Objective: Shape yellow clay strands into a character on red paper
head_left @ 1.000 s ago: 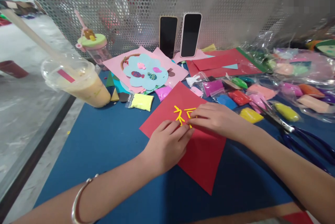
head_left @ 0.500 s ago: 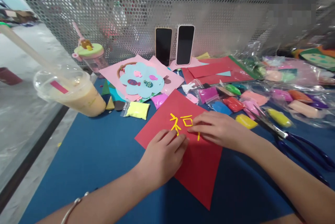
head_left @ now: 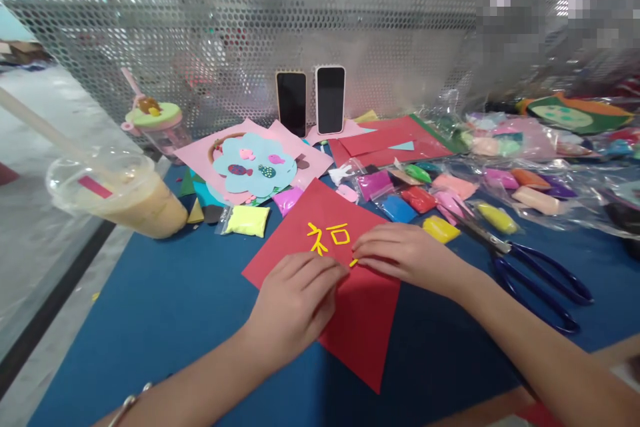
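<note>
A red paper square [head_left: 367, 337] lies cornerwise in front of me. Yellow strokes of soft clay [head_left: 318, 239] form part of a Chinese character on it, with a small clay box shape [head_left: 341, 235] at their right. My right hand [head_left: 407, 255] is closed, its fingertips pinching a short yellow clay strip [head_left: 354, 262] just below the box shape. My left hand [head_left: 299, 294] rests on the paper under the left strokes, fingers curled together; anything between its fingertips is hidden.
Scissors [head_left: 503, 247] and clay packets [head_left: 441, 230] lie to the right. At left leans a drink cup [head_left: 160, 210]; behind it stands a lidded cup [head_left: 167, 137]. Paper cutouts [head_left: 233, 177] and two phones [head_left: 331, 100] are at the back, before a perforated metal panel [head_left: 240, 34].
The view has swung a little to the right. The yellow strip at my right hand, earlier hanging upright below the fingers, now lies slanted at the fingertips. My left hand stays near the strokes.
</note>
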{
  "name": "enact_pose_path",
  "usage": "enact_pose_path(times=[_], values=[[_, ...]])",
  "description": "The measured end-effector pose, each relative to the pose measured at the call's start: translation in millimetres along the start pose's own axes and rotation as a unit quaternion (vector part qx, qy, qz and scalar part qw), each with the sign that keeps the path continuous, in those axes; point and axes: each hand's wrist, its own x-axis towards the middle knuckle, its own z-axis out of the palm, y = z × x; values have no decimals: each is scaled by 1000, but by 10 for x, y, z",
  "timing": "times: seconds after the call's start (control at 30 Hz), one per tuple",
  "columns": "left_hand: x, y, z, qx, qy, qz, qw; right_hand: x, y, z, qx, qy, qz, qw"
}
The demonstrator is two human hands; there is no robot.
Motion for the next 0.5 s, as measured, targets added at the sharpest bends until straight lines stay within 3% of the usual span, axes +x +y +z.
enact_pose_path(times=[0.2,0.33,0.5], values=[[35,-19,14,-63,81,-82,991,117,-170,-50,96,39,38,994],[29,-35,33,-49,85,-76,992,163,-221,-44,158,50,44,985],[47,-23,28,-14,85,-31,996,165,-238,-17,221,7,92,971]])
